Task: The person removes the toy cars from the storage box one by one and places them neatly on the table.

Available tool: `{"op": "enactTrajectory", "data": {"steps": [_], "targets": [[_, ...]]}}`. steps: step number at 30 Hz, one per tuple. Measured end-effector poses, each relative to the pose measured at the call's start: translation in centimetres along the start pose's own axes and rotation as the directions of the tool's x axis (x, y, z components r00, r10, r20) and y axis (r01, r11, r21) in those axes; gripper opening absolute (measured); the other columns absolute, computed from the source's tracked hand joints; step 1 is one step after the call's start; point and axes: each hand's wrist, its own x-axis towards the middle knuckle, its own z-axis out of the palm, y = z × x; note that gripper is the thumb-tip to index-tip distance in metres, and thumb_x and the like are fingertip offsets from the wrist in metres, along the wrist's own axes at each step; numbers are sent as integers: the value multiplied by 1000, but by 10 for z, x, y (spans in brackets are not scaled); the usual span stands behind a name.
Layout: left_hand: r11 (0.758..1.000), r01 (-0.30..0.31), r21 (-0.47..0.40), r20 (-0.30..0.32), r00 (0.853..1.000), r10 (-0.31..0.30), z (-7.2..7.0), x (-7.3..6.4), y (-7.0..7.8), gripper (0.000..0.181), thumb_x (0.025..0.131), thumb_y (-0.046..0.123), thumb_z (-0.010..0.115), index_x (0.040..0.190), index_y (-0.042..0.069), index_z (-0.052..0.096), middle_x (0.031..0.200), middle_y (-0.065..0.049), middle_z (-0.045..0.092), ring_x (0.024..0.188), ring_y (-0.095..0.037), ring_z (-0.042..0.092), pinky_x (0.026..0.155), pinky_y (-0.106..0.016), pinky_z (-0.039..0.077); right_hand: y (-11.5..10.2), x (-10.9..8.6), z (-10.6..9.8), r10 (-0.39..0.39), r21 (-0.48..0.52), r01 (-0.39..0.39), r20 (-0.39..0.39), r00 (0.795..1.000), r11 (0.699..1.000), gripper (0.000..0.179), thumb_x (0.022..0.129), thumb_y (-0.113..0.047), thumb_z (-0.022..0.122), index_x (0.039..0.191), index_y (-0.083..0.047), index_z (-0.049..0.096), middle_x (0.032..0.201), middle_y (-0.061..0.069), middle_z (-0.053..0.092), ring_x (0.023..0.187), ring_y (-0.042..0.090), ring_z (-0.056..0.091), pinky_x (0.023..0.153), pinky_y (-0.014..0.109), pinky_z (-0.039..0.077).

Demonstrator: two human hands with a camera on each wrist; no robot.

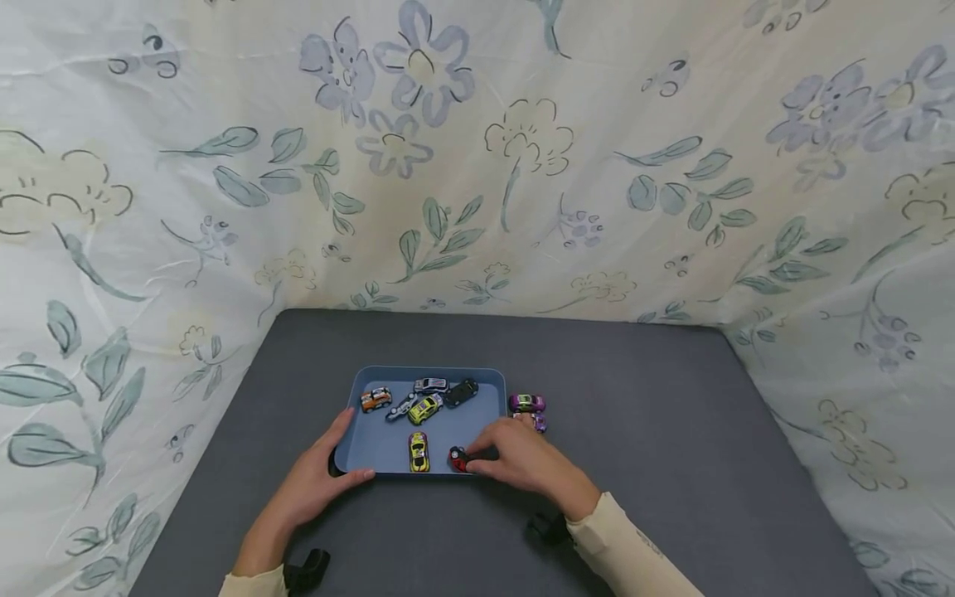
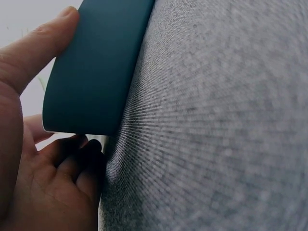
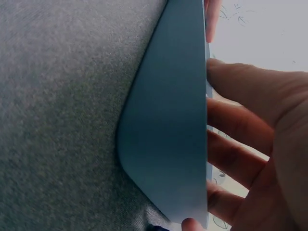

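Note:
A blue tray (image 1: 380, 444) lies on the grey table. My left hand (image 1: 313, 481) holds its near left corner, the thumb along the front wall and a finger along the left side. Inside the tray's near right part, my right hand (image 1: 518, 454) pinches a small red-and-black toy car (image 1: 458, 458) between thumb and fingers. To its left stands a yellow toy car (image 1: 419, 452). The right wrist view shows the fingers of the right hand (image 3: 240, 130) over the tray's rim (image 3: 204, 120); the wall hides the car there.
Toward the tray's back are an orange car (image 1: 375, 399), a silver car (image 1: 431, 385), a black car (image 1: 461, 392), another yellow car (image 1: 425, 409) and a slim silver toy (image 1: 401, 407). Outside on the right are a purple car (image 1: 526, 403) and a second one (image 1: 539, 423), partly hidden by my hand.

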Motion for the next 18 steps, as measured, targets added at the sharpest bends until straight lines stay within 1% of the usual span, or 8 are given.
{"op": "enactTrajectory", "data": {"steps": [5, 7, 12, 18], "targets": [[1000, 6, 10, 3, 1000, -6, 0, -1, 1, 114, 92, 53, 86, 174, 10, 22, 177, -25, 19, 158, -52, 25, 121, -72, 28, 0, 4, 3, 29, -2, -29, 30, 999, 1000, 18, 97, -30, 85, 113, -21, 88, 107, -13, 80, 103, 7, 68, 87, 43, 38], [1000, 3, 5, 1, 1000, -3, 0, -1, 1, 113, 92, 52, 87, 174, 10, 22, 177, -25, 19, 158, -52, 25, 121, -72, 28, 0, 5, 4, 28, -7, -28, 30, 999, 1000, 17, 98, -29, 84, 112, -21, 88, 107, -12, 80, 103, 8, 69, 87, 43, 39], [1000, 2, 7, -3, 1000, -2, 0, -1, 1, 113, 92, 52, 87, 174, 10, 22, 177, -25, 19, 158, -51, 25, 120, -72, 28, 1, 7, 6, 15, -23, -15, -4, 1000, 1000, 15, 102, -23, 77, 111, -19, 88, 108, -10, 81, 105, 10, 72, 86, 43, 39], [1000, 1, 5, -9, 1000, -1, 2, 0, -2, 113, 91, 52, 87, 174, 11, 23, 177, -24, 19, 158, -51, 25, 120, -72, 28, 4, 9, 8, 23, -6, -23, -36, 999, 1000, 17, 105, -23, 74, 111, -16, 88, 107, -8, 82, 104, 11, 73, 86, 43, 39]]}}
